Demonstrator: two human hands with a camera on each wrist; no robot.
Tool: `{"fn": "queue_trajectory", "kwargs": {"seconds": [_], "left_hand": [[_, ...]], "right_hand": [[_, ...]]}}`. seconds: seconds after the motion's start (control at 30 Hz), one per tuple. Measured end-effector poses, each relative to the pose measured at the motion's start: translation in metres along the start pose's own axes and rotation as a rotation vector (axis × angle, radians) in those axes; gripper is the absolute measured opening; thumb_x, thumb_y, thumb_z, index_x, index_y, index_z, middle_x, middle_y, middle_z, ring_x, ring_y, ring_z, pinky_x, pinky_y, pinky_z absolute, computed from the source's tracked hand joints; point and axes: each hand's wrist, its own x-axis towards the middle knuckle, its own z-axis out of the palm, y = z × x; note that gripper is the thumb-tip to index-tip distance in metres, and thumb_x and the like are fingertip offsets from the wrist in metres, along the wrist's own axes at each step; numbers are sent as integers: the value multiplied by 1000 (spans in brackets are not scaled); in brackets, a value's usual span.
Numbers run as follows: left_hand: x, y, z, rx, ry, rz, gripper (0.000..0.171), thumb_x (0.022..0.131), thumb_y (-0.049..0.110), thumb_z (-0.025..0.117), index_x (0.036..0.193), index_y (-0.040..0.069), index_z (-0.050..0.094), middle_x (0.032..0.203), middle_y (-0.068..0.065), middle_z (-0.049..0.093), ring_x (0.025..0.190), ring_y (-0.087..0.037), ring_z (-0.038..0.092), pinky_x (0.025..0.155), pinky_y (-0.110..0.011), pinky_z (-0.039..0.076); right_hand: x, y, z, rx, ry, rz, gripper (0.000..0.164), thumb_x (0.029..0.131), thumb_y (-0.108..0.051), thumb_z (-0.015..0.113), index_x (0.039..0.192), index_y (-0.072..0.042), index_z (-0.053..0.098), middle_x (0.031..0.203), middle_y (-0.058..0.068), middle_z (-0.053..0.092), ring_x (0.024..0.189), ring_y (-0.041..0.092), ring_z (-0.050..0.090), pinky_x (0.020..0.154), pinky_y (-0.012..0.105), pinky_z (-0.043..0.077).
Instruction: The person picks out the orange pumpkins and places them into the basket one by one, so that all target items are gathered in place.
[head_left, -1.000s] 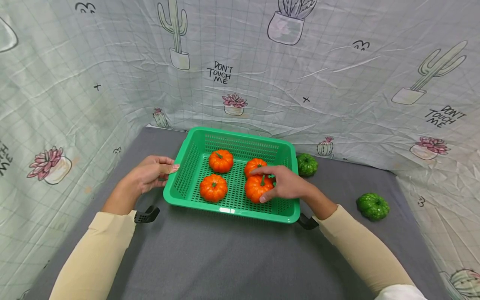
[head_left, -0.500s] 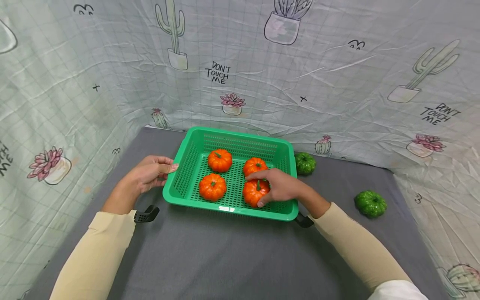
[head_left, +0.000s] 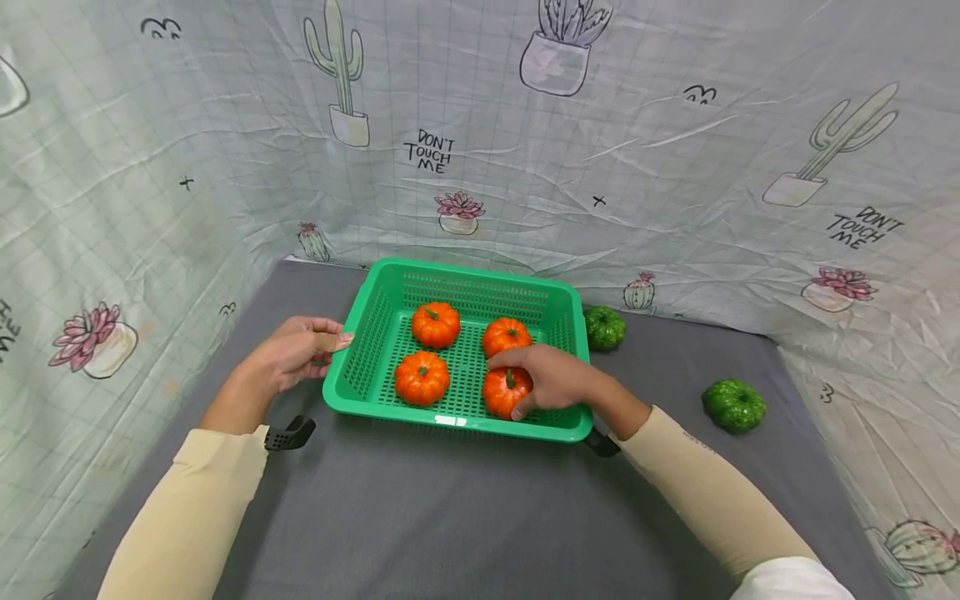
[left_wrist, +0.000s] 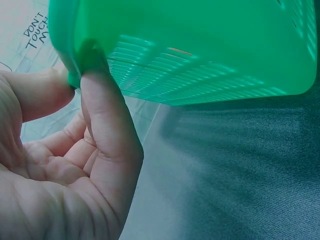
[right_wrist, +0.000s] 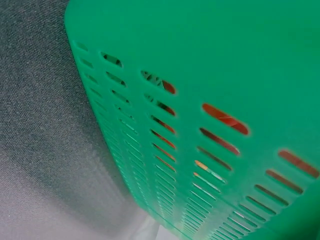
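Observation:
A green plastic basket (head_left: pixel 405 412) with slotted walls sits on the grey cloth and holds several small orange pumpkins. My left hand (head_left: pixel 295 354) pinches its left rim between thumb and forefinger, as the left wrist view shows up close at the basket wall (left_wrist: pixel 200 30). Inside, at the front right, my right hand (head_left: pixel 558 379) grips an orange pumpkin (head_left: pixel 498 392) from its right side, thumb in front and fingers behind. Another pumpkin (head_left: pixel 506 333) lies just behind it; two more, one front (head_left: pixel 422 379) and one back (head_left: pixel 435 325), lie to the left. The right wrist view shows only the outer basket wall (right_wrist: pixel 225 50); that hand is hidden there.
One green pumpkin (head_left: pixel 604 327) lies right beside the basket's right wall. A second green pumpkin (head_left: pixel 735 406) sits farther right on the grey cloth (head_left: pixel 450 517). A printed curtain (head_left: pixel 480 108) hangs around the back and sides.
My right hand has closed further round the front-right pumpkin, which has shifted slightly left and toward me. The left hand keeps its pinch on the rim. The head view has turned slightly.

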Motion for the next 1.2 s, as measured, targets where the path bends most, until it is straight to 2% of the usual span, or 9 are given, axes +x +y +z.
{"fn": "queue_trajectory", "kwargs": {"seconds": [0.23,0.73,0.97,1.2], "left_hand": [[1,-1,-1,32,9,2,20,104,22,66,113,8,58,81,8,59,73,-8,53,68,-27,54],[2,0,-2,27,-3,2,19,103,21,67,112,7,57,81,7,61,73,-8,55,68,-27,56],[1,-2,-4,23,12,12,20,103,21,67,113,7,57,82,8,63,73,-7,56,70,-27,57],[-2,-6,-3,109,48,19,33,102,32,69,119,7,57,88,10,59,79,-9,55,76,-29,57]], "right_hand": [[1,1,2,-17,-8,-17,71,80,-20,92,144,-14,61,146,2,63,124,24,61,107,46,52],[2,-3,3,-21,-10,-11,73,80,-23,92,145,-12,60,146,4,63,122,24,61,105,46,53],[3,0,2,36,0,-4,75,82,-22,91,148,-12,57,150,4,60,129,26,60,108,47,52],[-1,3,-2,87,24,-13,70,84,-13,88,147,-10,58,152,6,59,133,27,58,110,51,51]]}}
